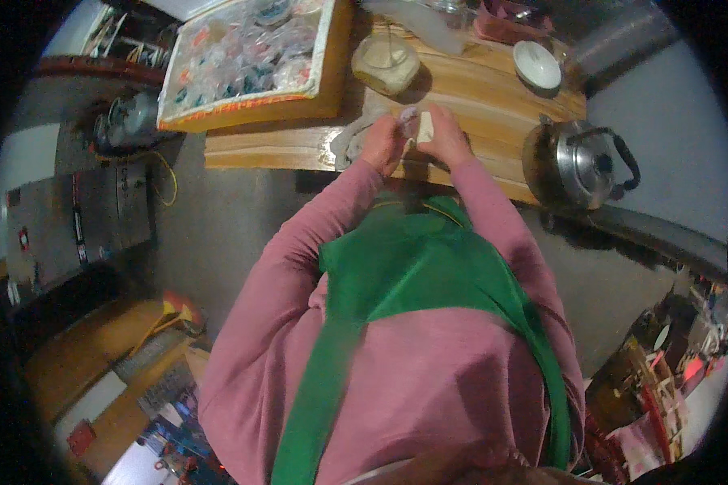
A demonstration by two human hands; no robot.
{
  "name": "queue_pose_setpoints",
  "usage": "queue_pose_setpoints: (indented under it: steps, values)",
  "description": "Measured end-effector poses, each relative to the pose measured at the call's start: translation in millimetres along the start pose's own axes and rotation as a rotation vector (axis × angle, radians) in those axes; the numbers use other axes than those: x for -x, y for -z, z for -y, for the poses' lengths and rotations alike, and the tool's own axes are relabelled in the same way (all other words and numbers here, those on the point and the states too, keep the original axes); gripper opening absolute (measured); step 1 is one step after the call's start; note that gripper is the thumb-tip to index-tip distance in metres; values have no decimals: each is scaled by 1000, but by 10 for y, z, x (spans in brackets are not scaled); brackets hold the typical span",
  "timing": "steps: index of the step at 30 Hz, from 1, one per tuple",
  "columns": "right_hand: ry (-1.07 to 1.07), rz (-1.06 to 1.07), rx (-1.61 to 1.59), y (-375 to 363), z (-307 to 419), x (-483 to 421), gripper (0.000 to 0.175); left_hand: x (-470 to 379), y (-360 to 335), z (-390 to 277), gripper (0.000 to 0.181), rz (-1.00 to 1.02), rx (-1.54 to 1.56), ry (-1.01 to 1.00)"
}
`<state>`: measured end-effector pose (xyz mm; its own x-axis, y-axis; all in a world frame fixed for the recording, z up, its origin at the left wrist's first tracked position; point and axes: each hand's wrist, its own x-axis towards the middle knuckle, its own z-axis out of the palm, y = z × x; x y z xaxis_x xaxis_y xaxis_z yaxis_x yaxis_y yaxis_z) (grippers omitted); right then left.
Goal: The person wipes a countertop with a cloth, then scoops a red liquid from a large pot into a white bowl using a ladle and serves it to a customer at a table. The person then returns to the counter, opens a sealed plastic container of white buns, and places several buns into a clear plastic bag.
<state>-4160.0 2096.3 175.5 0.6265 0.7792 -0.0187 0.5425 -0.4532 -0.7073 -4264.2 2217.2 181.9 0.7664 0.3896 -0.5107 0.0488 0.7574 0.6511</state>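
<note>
Both my hands are close together over the front edge of a wooden table (pixel 485 106). In my right hand (pixel 448 136) is a small cream-white block (pixel 425 127), pinched between thumb and fingers. My left hand (pixel 382 143) is curled around the side of a small pale purplish item (pixel 408 119); blur hides what it is. A thin pale piece (pixel 408 145) hangs between the hands. Against my left hand lies a crumpled grey cloth (pixel 353 138). Just beyond them stands a squat jar (pixel 386 82) with cream-coloured contents and a thin stick upright in it.
A foam box (pixel 330 60) full of clear-wrapped items stands at the left. To the right are a metal kettle (pixel 576 163) with a black handle and a white bowl (pixel 537 65). A reddish container (pixel 512 24) and a clear plastic bag (pixel 421 24) lie at the back.
</note>
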Motion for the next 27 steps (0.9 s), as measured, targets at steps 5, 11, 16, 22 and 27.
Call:
queue_pose_setpoints:
  steps: [5,11,16,22,27]
  values:
    - [-19,27,172,20,53,-94,93,58,-75,-120,21,35,-637,-260]
    - [-16,114,90,76,62,-127,101,-19,-33,-171,18,71,63,-76]
    - [6,99,123,69,48,-138,105,-175,122,-107,18,104,-208,-208]
    - [32,145,249,10,27,-196,109,-203,247,-246,21,3,-691,-303]
    - [26,176,258,40,79,-174,99,-94,134,-604,32,-80,-848,-137]
